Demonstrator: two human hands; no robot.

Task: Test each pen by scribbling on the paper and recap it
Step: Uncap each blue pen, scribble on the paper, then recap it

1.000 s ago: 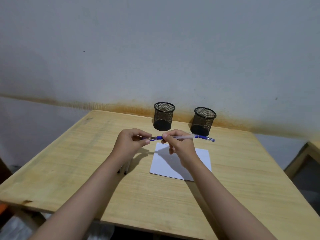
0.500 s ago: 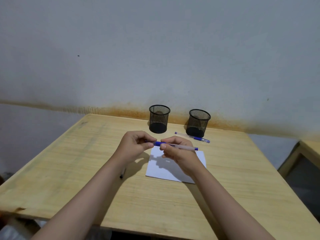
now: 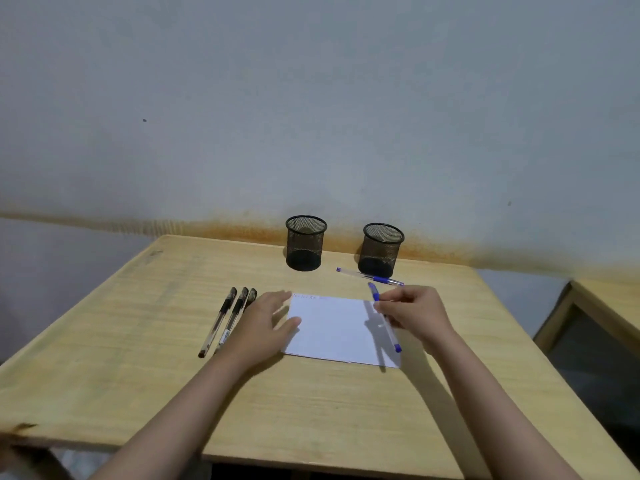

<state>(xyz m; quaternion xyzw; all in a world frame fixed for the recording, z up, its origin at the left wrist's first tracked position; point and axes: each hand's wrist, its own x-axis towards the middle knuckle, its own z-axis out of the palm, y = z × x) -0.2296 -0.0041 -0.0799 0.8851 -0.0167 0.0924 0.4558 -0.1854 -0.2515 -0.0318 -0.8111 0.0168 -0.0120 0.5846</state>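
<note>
Blue pen (image 3: pixel 385 317): slim, light, stiff plastic barrel, probably slick; pinched mid-barrel by right hand (image 3: pixel 412 311) fingers (image 3: pixel 381 304), held above the right edge of the paper (image 3: pixel 332 327); best held near the tip. Left hand (image 3: pixel 265 318): relaxed, flat, steadying the thin, slide-prone paper on the desk (image 3: pixel 311 410). Three black pens (image 3: pixel 227 320) lie beside it.

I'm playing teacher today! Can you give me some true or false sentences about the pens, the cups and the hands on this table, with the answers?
1. The right hand holds a blue pen. True.
2. Three black pens lie left of the paper. True.
3. Both mesh cups are full of pens. False: they look empty.
4. The left hand grips a pen. False: it lies open at the paper's edge.
5. Another blue pen lies in front of the right cup. True.
</note>
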